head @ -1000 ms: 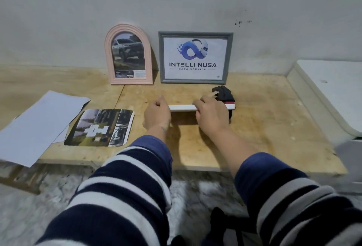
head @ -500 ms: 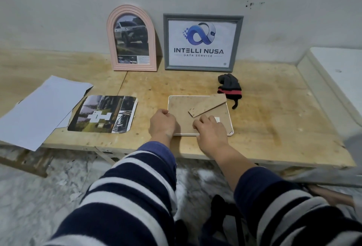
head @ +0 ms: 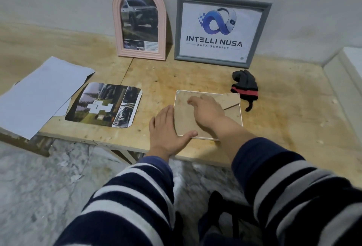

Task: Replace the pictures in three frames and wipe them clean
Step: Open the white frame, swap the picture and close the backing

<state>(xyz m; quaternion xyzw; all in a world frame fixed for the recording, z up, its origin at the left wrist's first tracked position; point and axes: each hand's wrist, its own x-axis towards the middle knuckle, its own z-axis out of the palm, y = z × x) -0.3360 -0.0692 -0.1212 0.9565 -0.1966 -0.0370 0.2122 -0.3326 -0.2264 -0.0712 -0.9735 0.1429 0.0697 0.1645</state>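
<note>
Just right of the picture's centre, a white-rimmed frame [head: 208, 115] lay face down, brown backing up. The left hand [head: 168, 130] lay flat, fingers straight, at its left edge; the right hand [head: 207, 111] rested on the backing, fingers blurred, so I couldn't tell their spread.

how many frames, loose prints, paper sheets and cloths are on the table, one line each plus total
Picture frames: 3 - pink arched frame, grey frame, white frame lying face down
Loose photo prints: 1 - rounded-corner print
White paper sheets: at least 2, overlapping
Cloths: 1 - black cloth with red stripe
Total: at least 7
</note>
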